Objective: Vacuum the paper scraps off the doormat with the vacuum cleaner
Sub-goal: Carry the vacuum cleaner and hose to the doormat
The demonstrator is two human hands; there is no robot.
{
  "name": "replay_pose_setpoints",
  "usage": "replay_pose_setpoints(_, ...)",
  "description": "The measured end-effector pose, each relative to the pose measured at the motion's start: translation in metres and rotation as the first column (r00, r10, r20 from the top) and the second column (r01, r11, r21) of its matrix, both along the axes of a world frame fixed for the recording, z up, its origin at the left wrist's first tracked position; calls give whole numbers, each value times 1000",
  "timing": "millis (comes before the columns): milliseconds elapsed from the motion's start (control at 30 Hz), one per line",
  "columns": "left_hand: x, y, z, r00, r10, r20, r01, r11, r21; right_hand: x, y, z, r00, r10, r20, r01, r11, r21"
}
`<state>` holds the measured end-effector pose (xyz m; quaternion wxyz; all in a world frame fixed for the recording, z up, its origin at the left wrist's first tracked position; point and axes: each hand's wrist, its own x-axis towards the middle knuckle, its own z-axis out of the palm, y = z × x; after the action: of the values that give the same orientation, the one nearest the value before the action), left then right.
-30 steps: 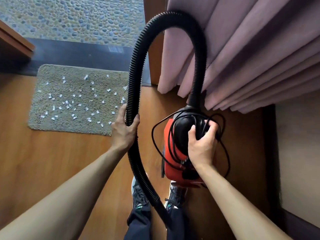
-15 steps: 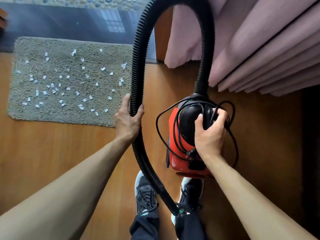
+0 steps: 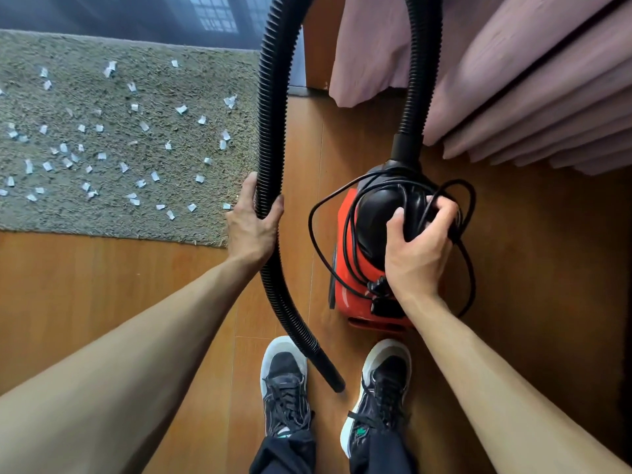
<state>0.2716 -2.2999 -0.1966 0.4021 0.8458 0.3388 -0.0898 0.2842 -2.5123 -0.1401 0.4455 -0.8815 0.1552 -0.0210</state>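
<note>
A small red and black vacuum cleaner (image 3: 345, 289) stands on the wooden floor in front of my feet. My right hand (image 3: 419, 249) grips its black top handle together with loops of its black power cord (image 3: 316, 234). Its ribbed black hose (image 3: 268, 131) arches up out of view and comes back down at the left, where my left hand (image 3: 251, 227) grips it. The hose's open end (image 3: 330, 374) hangs between my shoes. The grey doormat (image 3: 178, 46) lies to the left, strewn with several white paper scraps (image 3: 136, 183).
Pink curtains (image 3: 513, 80) hang at the upper right, close behind the vacuum cleaner. A dark threshold strip (image 3: 119, 12) runs along the doormat's far edge. My two black shoes (image 3: 284, 384) stand on the wooden floor (image 3: 85, 285) at the bottom centre.
The view has tilted down and moved closer to the doormat. The vacuum cleaner and hose now sit lower and nearer my feet. Both hands keep their grips.
</note>
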Motion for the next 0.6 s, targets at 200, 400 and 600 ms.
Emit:
replay_pose_setpoints(200, 8, -3, -12, 1000, 3, -15, -3, 1000, 3, 1, 3, -10, 1000, -23, 21, 24, 999, -36)
replay_pose_setpoints(400, 12, -5, -18, 999, 44, -29, -45, 997, -60, 2, 4, -15, 998, -54, 21, 56, 991, -122)
replay_pose_setpoints(600, 13, -3, -1, 996, 79, -40, -82, 994, -73, -8, -7, -19, 998, -69, 0, 68, 978, -197)
